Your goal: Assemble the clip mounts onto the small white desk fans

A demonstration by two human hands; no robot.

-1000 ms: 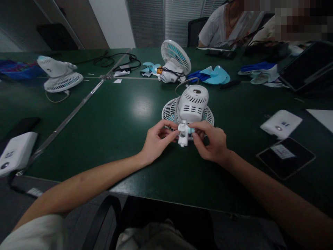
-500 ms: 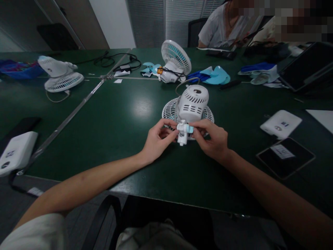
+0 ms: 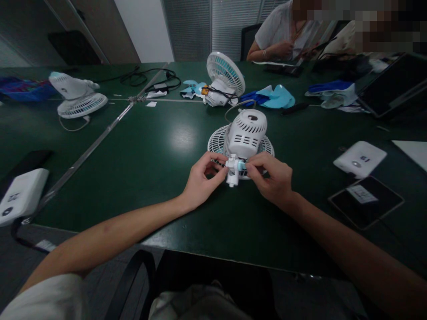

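Note:
A white electric fan [image 3: 247,134] lies face down in front of me, its round grille [image 3: 218,141] flat on the green table. From the near side of its motor housing sticks out a white neck joint [image 3: 232,177]. My left hand [image 3: 204,180] pinches this joint from the left between thumb and fingers. On the joint's right side is a small light-blue knob [image 3: 241,165]. Thumb and forefinger of my right hand [image 3: 274,178] are closed on the knob, covering its outer end.
A second fan [image 3: 223,80] lies behind mine, beside light-blue fan blades [image 3: 276,96]. Another fan [image 3: 80,98] is at the far left. White boxes [image 3: 360,159] flank me near a black pad [image 3: 367,202]. A person [image 3: 275,38] sits opposite, by a dark screen [image 3: 393,86].
My right fingers have shifted slightly over the light-blue knob, and the neck joint has turned a little. My left hand keeps its hold. Across the table, the person's arm has moved.

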